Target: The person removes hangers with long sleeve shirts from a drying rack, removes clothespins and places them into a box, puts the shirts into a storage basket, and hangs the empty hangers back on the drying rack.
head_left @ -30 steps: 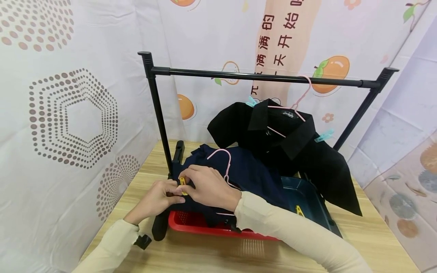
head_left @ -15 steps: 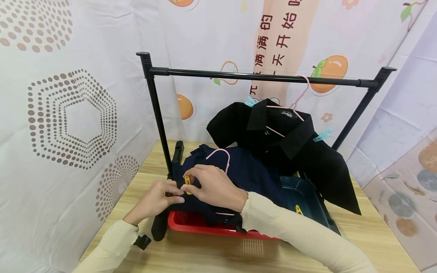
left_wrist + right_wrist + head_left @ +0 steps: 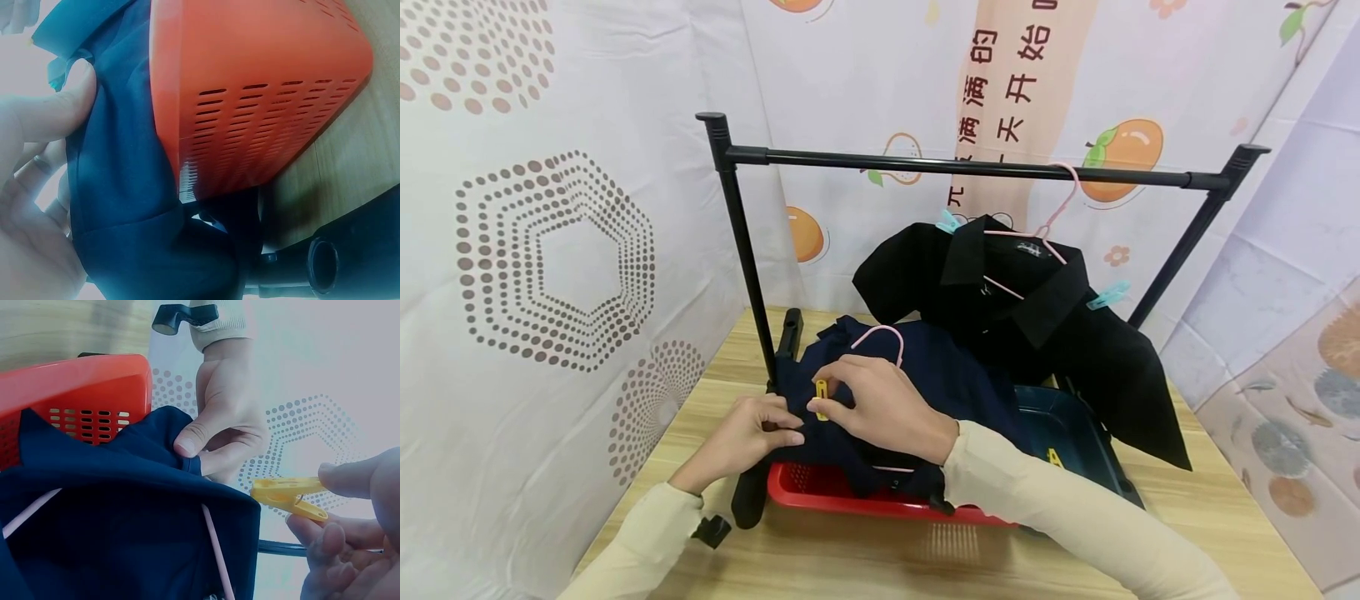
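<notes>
Evidently, we are partway along. The yellow clothespin (image 3: 281,487), left of centre in the head view, is pinched by the right grip (image 3: 880,408) at an edge of the navy shirt (image 3: 947,367); whether it bites the cloth we cannot tell. The left grip (image 3: 748,433) pinches the same shirt between thumb and fingers. A pink hanger (image 3: 216,550) is within it, but we see its hook free of the rail, so hanging remains, we judge. Beneath, at lower centre, is the red basket (image 3: 281,37). To the right, the black shirt (image 3: 917,267) looks finished: up on the rack (image 3: 887,162), a light-blue clothespin on either side.

Counting, we find two shirts, two pink hangers, two light-blue clothespins and two yellow ones, the second lying in the dark teal tray (image 3: 1045,402) at lower right. There is one basket, one tray and one rack, all on one wood-grain counter (image 3: 1240,533).
</notes>
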Demonstrator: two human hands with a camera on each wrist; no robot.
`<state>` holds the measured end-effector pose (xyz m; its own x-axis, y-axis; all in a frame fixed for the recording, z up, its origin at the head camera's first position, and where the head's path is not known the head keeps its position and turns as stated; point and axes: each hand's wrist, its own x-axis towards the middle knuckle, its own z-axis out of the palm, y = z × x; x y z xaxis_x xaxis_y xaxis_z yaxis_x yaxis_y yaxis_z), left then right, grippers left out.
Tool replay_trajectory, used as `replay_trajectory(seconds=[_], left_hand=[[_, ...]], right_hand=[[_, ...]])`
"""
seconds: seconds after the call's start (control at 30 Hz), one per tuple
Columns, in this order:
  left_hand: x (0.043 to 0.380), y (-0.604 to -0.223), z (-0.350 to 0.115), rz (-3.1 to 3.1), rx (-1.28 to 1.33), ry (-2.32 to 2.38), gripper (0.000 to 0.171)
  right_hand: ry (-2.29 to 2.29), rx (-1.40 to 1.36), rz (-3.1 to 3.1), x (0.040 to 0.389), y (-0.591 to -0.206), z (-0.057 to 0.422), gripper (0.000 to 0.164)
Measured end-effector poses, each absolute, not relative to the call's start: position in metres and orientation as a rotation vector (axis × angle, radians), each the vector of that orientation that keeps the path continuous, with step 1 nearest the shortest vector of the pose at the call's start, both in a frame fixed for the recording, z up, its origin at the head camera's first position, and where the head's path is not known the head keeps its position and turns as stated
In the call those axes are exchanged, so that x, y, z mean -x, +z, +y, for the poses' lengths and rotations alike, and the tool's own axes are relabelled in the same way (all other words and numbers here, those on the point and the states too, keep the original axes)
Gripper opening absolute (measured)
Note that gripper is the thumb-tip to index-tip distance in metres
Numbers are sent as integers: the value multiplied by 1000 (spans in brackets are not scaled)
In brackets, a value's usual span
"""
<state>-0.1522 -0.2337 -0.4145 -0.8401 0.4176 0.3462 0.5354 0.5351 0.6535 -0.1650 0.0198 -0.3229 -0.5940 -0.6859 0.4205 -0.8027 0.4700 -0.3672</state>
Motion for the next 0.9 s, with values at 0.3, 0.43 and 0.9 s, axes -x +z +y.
replay_trajectory(seconds=[0.3, 0.43, 0.9], left_hand=[[152, -413, -233, -2625, 819, -1206, 10], [151, -413, -233, -2616, 821, -1199, 10], [152, -414, -233, -2616, 813, -1215, 9]], right_hand=[[843, -1275, -2448, 166, -321, 29, 34], [840, -1270, -2432, 166, -320, 33, 31], [886, -1231, -2440, 168, -319, 48, 29]])
